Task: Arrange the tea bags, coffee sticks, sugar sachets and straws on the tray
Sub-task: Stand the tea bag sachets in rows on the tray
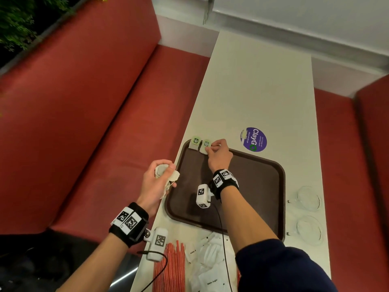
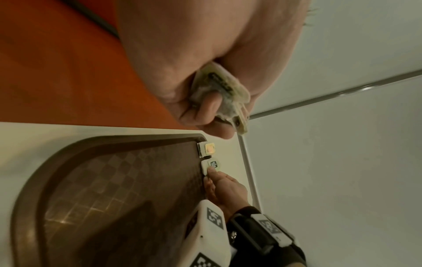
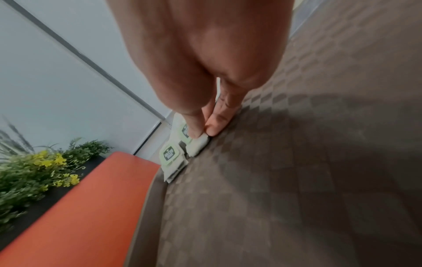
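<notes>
Pinching the second tea bag (image 1: 205,146) at the tray's (image 1: 252,186) far left corner, the right hand (image 1: 219,158) has thumb and forefinger closed on its near edge. That bag lies just beside the first tea bag (image 1: 194,142), both propped against the far rim with their green tags pointing away from the person. The left hand (image 1: 156,182) hovers off the tray's left edge, fingers curled round a bunch of spare tea bags (image 1: 168,175). Any next bag would likely go to the right of the pair, nearer the right hand. Straws (image 1: 170,268) and sugar sachets (image 1: 210,266) wait on the bench (image 1: 263,91) at the near end.
</notes>
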Demonstrator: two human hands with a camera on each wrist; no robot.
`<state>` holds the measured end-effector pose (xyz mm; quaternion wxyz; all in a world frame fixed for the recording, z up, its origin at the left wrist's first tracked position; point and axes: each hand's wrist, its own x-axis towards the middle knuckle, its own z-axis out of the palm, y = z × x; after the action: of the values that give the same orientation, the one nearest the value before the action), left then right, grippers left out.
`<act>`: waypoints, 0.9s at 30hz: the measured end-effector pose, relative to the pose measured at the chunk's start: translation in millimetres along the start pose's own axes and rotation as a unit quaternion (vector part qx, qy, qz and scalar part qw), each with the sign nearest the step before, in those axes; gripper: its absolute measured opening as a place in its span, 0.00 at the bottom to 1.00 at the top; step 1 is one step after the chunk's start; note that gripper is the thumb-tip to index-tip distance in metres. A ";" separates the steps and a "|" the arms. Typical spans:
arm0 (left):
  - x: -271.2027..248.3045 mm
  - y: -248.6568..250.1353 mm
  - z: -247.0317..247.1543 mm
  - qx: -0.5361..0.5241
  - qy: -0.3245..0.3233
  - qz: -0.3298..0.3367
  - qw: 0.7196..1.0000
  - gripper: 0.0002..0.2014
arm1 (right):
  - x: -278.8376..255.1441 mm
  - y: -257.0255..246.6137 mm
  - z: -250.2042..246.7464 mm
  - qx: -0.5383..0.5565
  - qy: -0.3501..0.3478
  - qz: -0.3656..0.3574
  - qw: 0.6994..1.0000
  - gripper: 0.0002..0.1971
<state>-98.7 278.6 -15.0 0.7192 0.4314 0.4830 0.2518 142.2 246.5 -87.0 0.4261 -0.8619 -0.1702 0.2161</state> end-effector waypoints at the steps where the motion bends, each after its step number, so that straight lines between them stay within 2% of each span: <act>1: -0.2 -0.3 -0.3 0.001 0.000 -0.001 1.000 0.09 | 0.0 0.8 1.8 0.001 0.001 -0.001 1.000 0.09; 5: -1.2 -2.5 -0.4 0.001 -0.001 -0.004 1.000 0.10 | -3.3 2.9 8.3 0.030 0.012 -0.009 0.999 0.11; 12: -2.7 -3.5 0.2 -0.002 -0.004 -0.014 1.000 0.09 | -7.8 8.6 19.0 -0.069 -0.005 -0.064 0.996 0.12; 19: -1.7 2.8 2.8 -0.023 -0.018 -0.021 0.999 0.10 | -5.1 2.6 21.0 -0.098 -0.008 -0.062 0.993 0.09; 25: -3.7 10.7 6.9 -0.035 -0.040 -0.024 0.998 0.12 | -17.9 -8.1 4.1 -0.083 -0.021 -0.063 0.994 0.14; 27: -4.5 12.2 7.5 -0.035 -0.044 -0.021 0.998 0.12 | -32.7 -21.2 -8.2 -0.055 -0.002 -0.081 0.995 0.11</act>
<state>-93.0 278.4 -1.1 0.7597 0.4060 0.4508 0.2342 116.4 237.8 -58.0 0.3942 -0.8668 -0.2520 0.1724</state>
